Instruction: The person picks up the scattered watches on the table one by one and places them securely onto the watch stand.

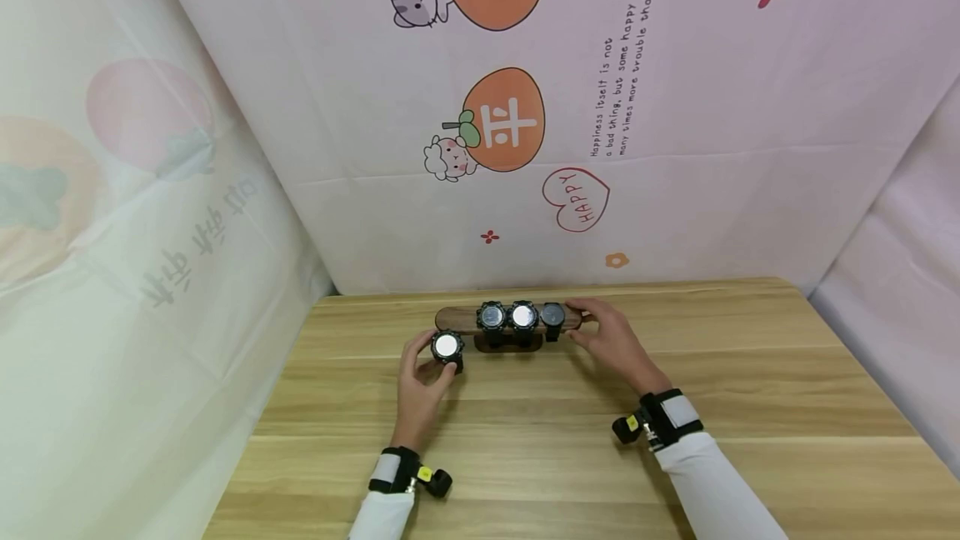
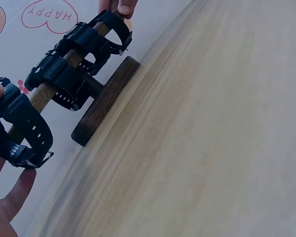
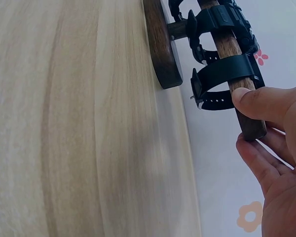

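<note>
A dark wooden watch stand stands near the table's back edge, its crossbar raised over a short base. Three black wristwatches hang side by side on the bar: one left of middle, another beside it, and a dark-faced one at the right. My left hand pinches a fourth black wristwatch with a bright face, close by the bar's left end. Whether its closed strap loop encircles the bar, I cannot tell. My right hand grips the bar's right end between thumb and fingers.
The wood-grain table stretches out in front of the stand. Behind it hangs a white printed cloth, with another cloth along the left side. Both wrists wear black straps with small cameras.
</note>
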The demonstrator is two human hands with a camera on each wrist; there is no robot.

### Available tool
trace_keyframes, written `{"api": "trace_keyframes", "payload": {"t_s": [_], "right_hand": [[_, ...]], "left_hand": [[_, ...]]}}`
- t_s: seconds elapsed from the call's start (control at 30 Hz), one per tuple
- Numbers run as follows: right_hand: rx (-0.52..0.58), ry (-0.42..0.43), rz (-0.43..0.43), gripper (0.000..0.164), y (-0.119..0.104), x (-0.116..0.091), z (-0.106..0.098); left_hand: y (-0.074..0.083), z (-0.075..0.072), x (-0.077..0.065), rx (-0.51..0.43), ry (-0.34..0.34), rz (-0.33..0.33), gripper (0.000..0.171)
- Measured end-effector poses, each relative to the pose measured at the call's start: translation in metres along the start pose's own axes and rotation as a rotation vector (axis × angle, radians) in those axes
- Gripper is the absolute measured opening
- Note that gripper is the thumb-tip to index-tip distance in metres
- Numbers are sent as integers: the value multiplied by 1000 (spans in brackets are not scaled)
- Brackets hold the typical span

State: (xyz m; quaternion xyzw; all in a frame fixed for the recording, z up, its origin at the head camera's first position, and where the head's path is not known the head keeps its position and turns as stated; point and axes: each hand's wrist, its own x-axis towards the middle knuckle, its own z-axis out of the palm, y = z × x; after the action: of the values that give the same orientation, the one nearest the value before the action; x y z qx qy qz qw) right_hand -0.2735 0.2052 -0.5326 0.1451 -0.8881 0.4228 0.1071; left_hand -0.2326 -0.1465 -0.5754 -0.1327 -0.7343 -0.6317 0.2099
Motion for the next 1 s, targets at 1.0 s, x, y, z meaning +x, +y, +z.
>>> {"api": "trace_keyframes", "payload": {"t_s": [1.0], "right_hand": [[1,-4,20,56,-3,-1,0]], "left_hand": [[-2,-11,18,-3,28,-26,64]]}}
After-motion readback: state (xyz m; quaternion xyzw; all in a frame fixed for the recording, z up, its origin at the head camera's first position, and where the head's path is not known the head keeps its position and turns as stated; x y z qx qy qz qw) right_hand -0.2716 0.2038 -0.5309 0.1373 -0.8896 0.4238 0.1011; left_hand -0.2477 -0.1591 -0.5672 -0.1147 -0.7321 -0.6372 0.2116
